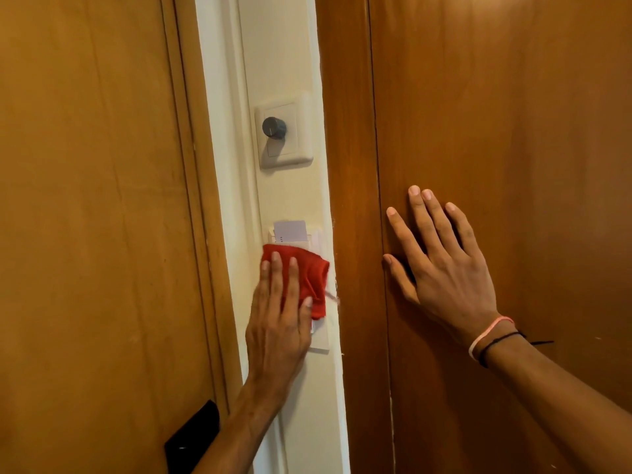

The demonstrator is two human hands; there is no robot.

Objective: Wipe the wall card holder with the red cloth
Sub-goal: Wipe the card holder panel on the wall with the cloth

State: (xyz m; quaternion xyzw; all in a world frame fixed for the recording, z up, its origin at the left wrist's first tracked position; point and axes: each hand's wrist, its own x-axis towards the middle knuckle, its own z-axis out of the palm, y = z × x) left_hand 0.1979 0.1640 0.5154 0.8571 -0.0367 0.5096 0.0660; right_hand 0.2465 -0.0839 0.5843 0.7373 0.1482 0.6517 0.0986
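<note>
1. The wall card holder (319, 342) sits on the narrow cream wall strip (290, 193) between two wooden panels, below a dimmer switch (284, 130). A pale card (290, 230) stands in its top slot.
2. The left hand (277, 323) lies flat with fingers extended, pressing the red cloth (309, 271) against the holder's face; it grips nothing, only pins the cloth in place.
3. The right hand (444, 265) is spread open on the wooden panel (496, 131) to the right, apparently as a brace.
4. To wipe well, I would keep the palm pressure even and run the cloth over the whole face, including the lower edge now uncovered.
5. Work gently near the slot so the card is not knocked out.
</note>
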